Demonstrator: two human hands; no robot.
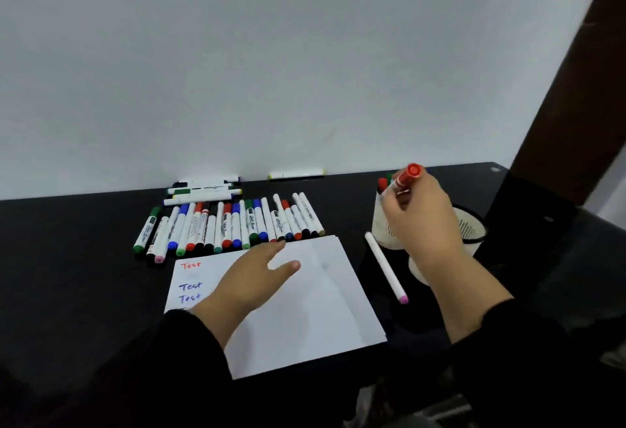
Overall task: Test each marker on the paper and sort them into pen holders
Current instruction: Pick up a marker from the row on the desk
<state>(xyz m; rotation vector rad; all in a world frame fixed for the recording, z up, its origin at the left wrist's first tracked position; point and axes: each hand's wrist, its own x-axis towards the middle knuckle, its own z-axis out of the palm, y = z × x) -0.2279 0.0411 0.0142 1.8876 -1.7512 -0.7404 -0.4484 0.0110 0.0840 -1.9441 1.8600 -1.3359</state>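
Note:
My right hand (420, 221) grips a red-capped marker (408, 175) upright over a white pen holder (381, 224) that has red and green markers in it. A second white mesh holder (469, 224) stands just right of it, partly hidden by my hand. My left hand (252, 273) hovers open over the white paper (318, 305), fingers stretched toward the row of markers (230, 224). The paper bears "Test" written in red, blue and purple at its left edge. A white marker with a pink cap (386, 266) lies between paper and holders.
Several more markers (203, 188) are stacked against the wall behind the row, and one lone white marker (296, 173) lies farther right. The table (67, 275) is black. A dark wooden post (576, 88) rises at the right.

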